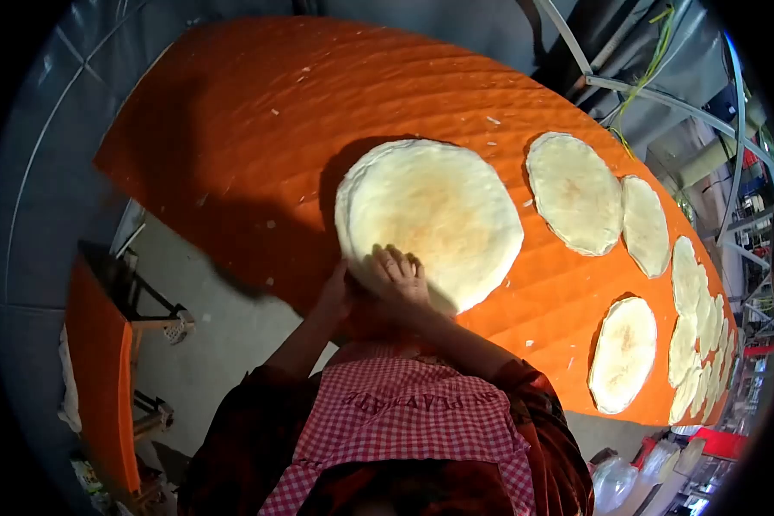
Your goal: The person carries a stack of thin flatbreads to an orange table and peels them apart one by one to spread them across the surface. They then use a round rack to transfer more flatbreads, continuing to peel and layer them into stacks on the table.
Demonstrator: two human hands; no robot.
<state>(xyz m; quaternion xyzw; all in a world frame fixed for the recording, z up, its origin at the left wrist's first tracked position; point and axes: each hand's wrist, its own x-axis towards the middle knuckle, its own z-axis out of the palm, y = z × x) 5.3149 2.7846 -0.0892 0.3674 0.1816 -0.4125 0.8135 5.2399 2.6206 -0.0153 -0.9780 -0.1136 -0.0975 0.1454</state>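
Note:
A large round flatbread [443, 202], pale with a browned middle, lies on the orange cloth in front of me. Its left edge looks thick, like more than one layer. My right hand [402, 279] rests on its near part, fingers stretched flat over the top. At the bread's near left edge is my left hand [339, 291], in shadow, with its fingers mostly hidden.
Orange cloth [232, 112] covers the long table. To the right lie more flatbreads [574, 193], including one nearer the front edge [623, 354] and several overlapping ones [686, 284]. Another orange-covered surface [99, 370] stands at left. Metal frame bars [662, 99] stand behind.

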